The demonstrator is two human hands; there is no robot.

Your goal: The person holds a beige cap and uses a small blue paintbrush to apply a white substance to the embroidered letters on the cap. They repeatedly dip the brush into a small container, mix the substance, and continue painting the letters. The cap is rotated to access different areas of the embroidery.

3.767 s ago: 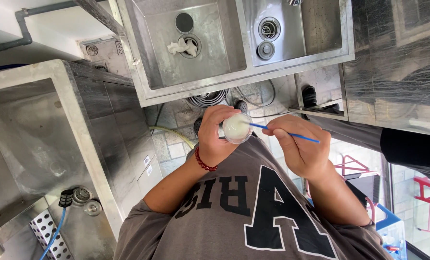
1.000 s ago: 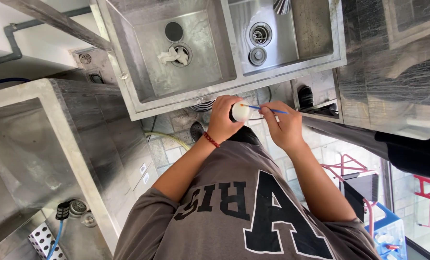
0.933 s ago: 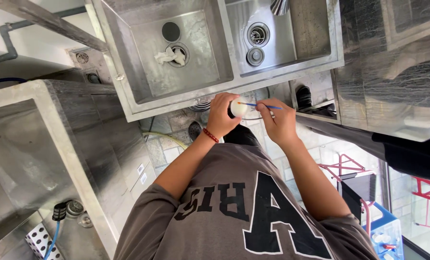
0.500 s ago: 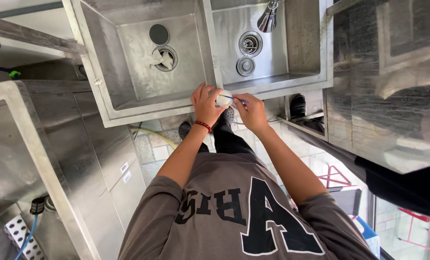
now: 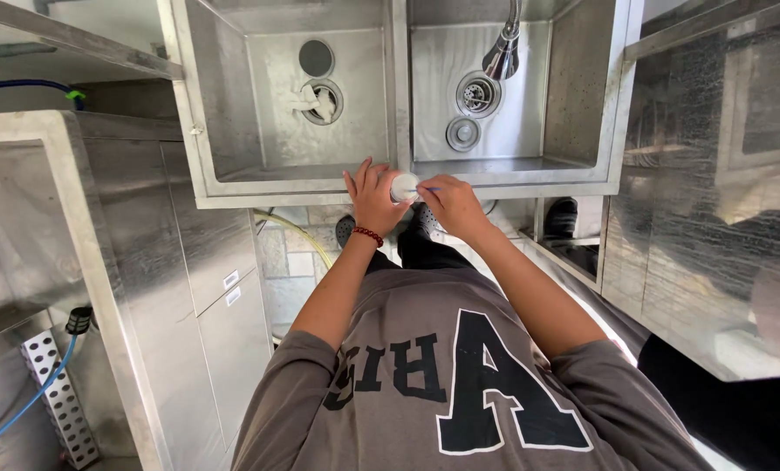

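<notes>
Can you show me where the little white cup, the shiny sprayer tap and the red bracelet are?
white cup (image 5: pixel 404 186), head view, on its round rim.
sprayer tap (image 5: pixel 501 59), head view, on its metal head.
red bracelet (image 5: pixel 368 234), head view, on the beads at the wrist.

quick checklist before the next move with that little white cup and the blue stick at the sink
1. Left hand grips the small white cup: ok.
2. Right hand holds the thin blue stick at the cup: ok.
3. Cup sits over the front rim of the double sink: ok.
4. Cup contents: cannot tell.
5. Left basin drain free: not ok, a white cloth lies on it.
6. Faucet off: cannot tell.
</notes>
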